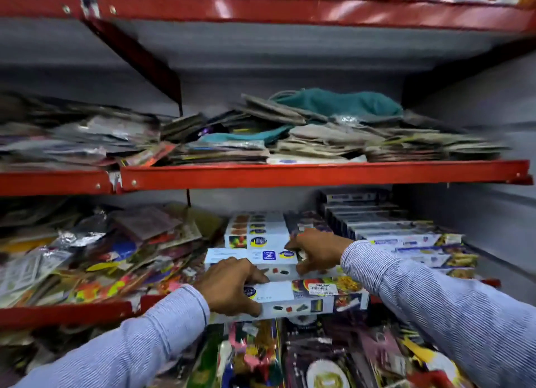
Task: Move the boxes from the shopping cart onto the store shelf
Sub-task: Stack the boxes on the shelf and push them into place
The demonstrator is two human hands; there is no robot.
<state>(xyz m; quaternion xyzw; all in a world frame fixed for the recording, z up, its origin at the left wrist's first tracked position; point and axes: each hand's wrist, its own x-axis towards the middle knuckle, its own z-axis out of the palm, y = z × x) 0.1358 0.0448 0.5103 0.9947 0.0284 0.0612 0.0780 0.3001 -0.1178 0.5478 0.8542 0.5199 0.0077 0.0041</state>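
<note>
**Boxes going onto the lower red shelf**

Taking the front white box (304,297) as the landmark and reading from its left: heaps of loose coloured packets (95,254) crowd that side of the store shelf (66,312), right up against the boxes. The left hand (229,289) clamps the landmark box at its left end, thumb underneath, fingers folded over the top. The box sits at the shelf's front edge, part of it jutting out past the red lip.

Directly behind it lies a second white box (252,257), and behind that a third box (256,231). The right hand (316,250) reaches over to the right end of the second box, fingers curled against it; whether it truly grips or only steadies, I cannot tell. Further right, a row of similar boxes (385,222) stands packed on edge.

The placing step looks nearly done. Next, I would guess, the front box needs pushing back and squaring with its neighbours before letting go. The cart is out of sight.

Writing: a blue square on the second box shows "30", with round yellow-and-navy logos, unreadable. A white price sticker (322,289) tops the landmark box, digits too blurred.
</note>
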